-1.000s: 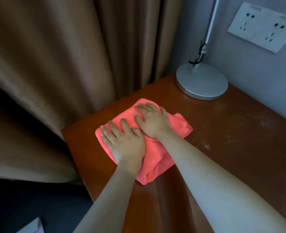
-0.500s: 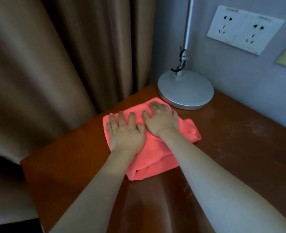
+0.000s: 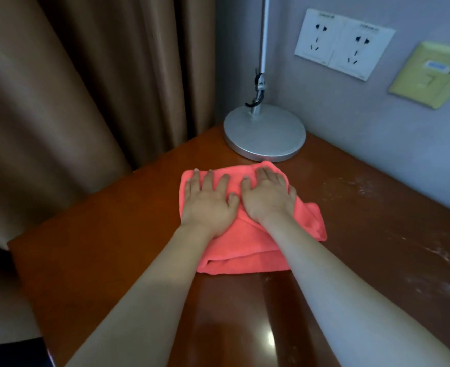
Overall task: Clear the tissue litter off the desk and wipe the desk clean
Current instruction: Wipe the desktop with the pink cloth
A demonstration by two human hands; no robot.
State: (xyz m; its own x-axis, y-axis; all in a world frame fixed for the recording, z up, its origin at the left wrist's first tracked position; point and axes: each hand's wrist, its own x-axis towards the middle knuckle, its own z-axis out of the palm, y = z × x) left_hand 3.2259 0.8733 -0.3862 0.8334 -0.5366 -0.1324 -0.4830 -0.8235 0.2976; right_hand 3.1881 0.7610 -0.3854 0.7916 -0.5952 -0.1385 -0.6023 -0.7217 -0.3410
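Both palms flat on the folded pink cloth (image 3: 247, 250), just in front of the lamp base (image 3: 265, 133). Left hand (image 3: 208, 205) with fingers straight and spread; right hand (image 3: 267, 197) likewise extended, fingers slightly apart, pressing rather than gripping. No tissue litter visible anywhere on the desk (image 3: 107, 250).

For a good wipe, probably: even pressure through both palms, cloth kept folded and flat, overlapping strokes. Worth steering toward the pale smears (image 3: 435, 260) right of the lamp base, seemingly not yet wiped.

Far edge of the cloth almost touching the lamp base, so little room forward. Desk edge and curtain (image 3: 86, 102) left of the lamp base; wall with sockets (image 3: 343, 43) behind it. Open desk surface mainly to the right and toward the body.
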